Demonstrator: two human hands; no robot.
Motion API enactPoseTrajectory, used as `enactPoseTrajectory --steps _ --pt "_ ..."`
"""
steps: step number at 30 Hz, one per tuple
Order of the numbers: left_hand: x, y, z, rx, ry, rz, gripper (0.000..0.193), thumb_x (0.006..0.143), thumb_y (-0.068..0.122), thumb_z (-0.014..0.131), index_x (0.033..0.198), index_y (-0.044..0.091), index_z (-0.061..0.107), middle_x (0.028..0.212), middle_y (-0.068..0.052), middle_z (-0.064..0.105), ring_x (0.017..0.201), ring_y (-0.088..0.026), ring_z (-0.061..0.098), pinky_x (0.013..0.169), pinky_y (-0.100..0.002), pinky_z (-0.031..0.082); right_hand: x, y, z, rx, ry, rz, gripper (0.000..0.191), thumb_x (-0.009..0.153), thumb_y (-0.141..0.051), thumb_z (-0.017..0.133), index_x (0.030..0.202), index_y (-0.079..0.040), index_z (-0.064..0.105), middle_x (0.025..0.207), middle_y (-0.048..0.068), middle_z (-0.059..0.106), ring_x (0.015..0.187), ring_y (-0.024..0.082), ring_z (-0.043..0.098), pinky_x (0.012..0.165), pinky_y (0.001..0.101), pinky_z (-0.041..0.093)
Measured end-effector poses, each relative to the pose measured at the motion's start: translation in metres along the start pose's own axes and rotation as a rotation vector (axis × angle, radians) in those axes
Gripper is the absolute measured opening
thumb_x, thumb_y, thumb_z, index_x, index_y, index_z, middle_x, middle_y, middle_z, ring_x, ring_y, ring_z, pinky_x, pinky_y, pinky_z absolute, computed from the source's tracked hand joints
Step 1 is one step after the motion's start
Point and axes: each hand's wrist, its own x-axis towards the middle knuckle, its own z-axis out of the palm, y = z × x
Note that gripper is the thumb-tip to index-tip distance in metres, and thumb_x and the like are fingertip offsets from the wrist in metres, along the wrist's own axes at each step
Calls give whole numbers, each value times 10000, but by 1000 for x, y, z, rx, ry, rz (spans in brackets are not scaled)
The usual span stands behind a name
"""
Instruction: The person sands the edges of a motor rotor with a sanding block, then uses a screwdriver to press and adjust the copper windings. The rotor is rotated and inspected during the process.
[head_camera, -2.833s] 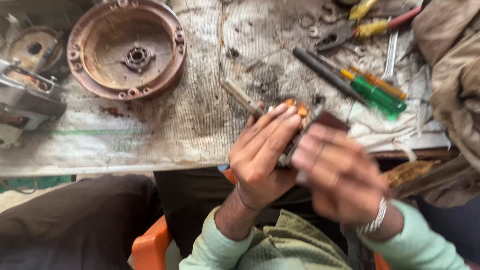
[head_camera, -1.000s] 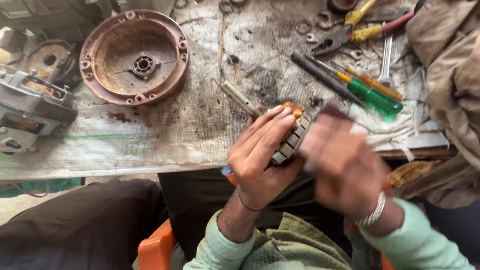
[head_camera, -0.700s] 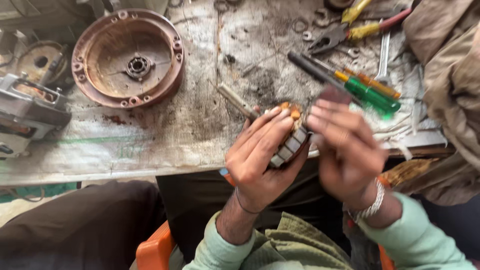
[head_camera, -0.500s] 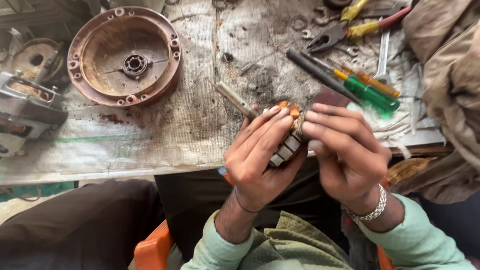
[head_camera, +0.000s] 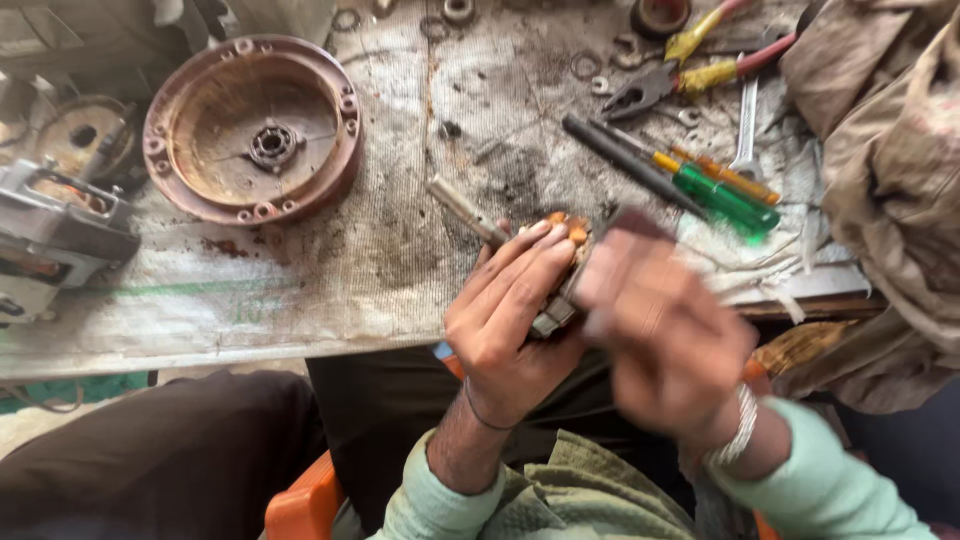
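Observation:
My left hand (head_camera: 510, 315) grips a small motor rotor (head_camera: 562, 270), a slotted grey metal core with copper-orange windings at its top end and a steel shaft (head_camera: 462, 208) sticking out toward the upper left. My right hand (head_camera: 665, 335) is blurred with motion and lies against the right side of the rotor, its fingers over the core. What the right fingers hold, if anything, is hidden. Both hands hover just in front of the near edge of the dirty workbench (head_camera: 300, 290).
A round rusty motor end cover (head_camera: 252, 130) with a bearing lies at the back left, and a grey motor housing (head_camera: 50, 225) at the left edge. Screwdrivers (head_camera: 690, 175), pliers (head_camera: 670, 80) and a spanner (head_camera: 746, 130) lie at the back right, beside a brown cloth (head_camera: 890, 170).
My left hand has kept the rotor in the same grip. My right hand has been rubbing back and forth over the rotor's right side and is now lower and blurred.

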Motion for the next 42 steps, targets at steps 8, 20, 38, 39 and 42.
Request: enactPoseTrajectory --steps 8,20,38,39,42 --pt "-4 -2 0 -24 24 -27 420 840 48 813 1240 14 690 1251 -145 751 1232 -308 744 1076 -396 602 18 -16 -1 16 -26 17 211 879 5 758 1089 11 738 1141 159 737 1154 330 720 1013 412 596" --pt "-1 0 0 17 11 -19 488 730 -34 743 1213 9 686 1222 -155 744 1243 -335 734 1107 -428 561 -1 -3 4 -63 17 20 271 841 77 705 1098 -7 719 1136 174 729 1186 347 706 1079 453 568" --pt "-4 -7 -2 -80 81 -82 383 869 132 876 1182 17 688 1189 -146 765 1164 -302 762 1049 -398 613 1 41 8 568 303 446 152 1134 -51 644 1197 84 675 1210 167 716 1181 229 709 1137 326 552" --pt "-4 -7 -3 -82 78 -82 385 869 136 877 1183 17 687 1192 -145 765 1165 -301 762 1045 -395 613 0 42 8 580 298 453 160 1147 -53 646 1202 95 672 1212 175 714 1185 233 706 1141 327 548" --pt "-3 -5 -4 -77 71 -83 388 865 129 873 1187 21 686 1199 -143 763 1171 -296 756 1048 -394 609 -2 44 7 623 293 468 174 1154 -58 651 1207 108 666 1214 185 712 1188 238 704 1145 329 544"
